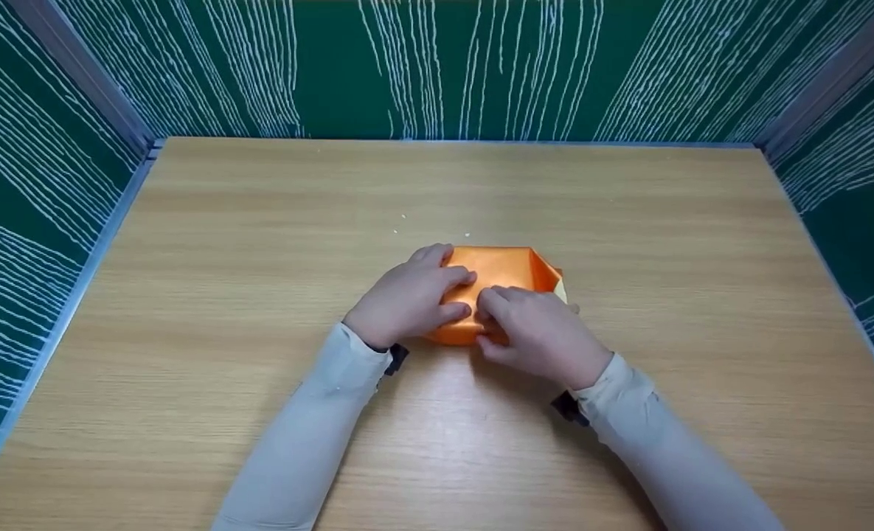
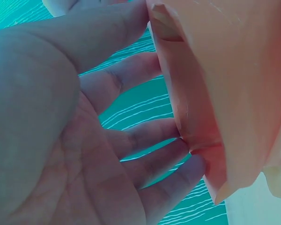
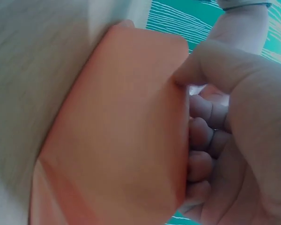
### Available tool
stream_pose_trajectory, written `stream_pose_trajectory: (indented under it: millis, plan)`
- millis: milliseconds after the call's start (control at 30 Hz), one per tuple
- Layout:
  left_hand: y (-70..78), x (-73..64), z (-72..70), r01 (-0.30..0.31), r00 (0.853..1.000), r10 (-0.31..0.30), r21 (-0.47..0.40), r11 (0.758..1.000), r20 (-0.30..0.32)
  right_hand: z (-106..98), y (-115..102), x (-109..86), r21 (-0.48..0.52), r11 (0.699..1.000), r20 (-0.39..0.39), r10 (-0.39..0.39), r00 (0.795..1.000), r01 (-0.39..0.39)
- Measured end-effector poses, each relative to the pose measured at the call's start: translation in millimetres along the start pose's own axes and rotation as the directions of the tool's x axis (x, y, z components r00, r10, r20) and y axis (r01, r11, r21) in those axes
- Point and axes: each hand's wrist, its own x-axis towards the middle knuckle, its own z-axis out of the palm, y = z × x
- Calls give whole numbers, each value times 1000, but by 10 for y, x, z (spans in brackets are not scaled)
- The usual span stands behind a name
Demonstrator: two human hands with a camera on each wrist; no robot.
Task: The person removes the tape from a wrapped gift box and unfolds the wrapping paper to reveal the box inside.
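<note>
An orange, shiny paper-wrapped package lies on the table between both hands. At its right end the paper stands in a folded flap with a pale inner side. My left hand rests on the package's left part, its fingers spread and fairly straight. In the left wrist view those fingertips touch the edge of the orange paper, which hangs in loose folds. My right hand pinches the near edge, thumb on the front face and fingers curled over the top. The right wrist view shows the smooth front face.
The wooden table spreads out on all sides of the package. A few tiny white scraps lie beyond it. Green walls with white streaks stand behind the table and along both sides.
</note>
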Motion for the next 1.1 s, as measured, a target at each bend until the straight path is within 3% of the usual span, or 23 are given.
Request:
stream_pose_trajectory:
  millis: [367,533,733,1000,1100]
  plan:
    - [-16,32,34,-16,1000,16,13,1000,-9,37,32,-9,-37,997,-53,-69,996,67]
    - [3,40,31,-14,1000,14,8,1000,-7,-40,51,-23,32,999,-13,-16,1000,17]
    - [15,40,23,-4,1000,4,7,1000,-1,-166,139,-69,33,999,73,39,997,-41]
    - [6,20,-5,1,1000,-1,0,1000,3,-247,193,-57,115,993,114,25,993,-39]
    - [-12,8,6,1,1000,-1,-2,1000,4,-231,203,-59,131,991,123,-30,992,14]
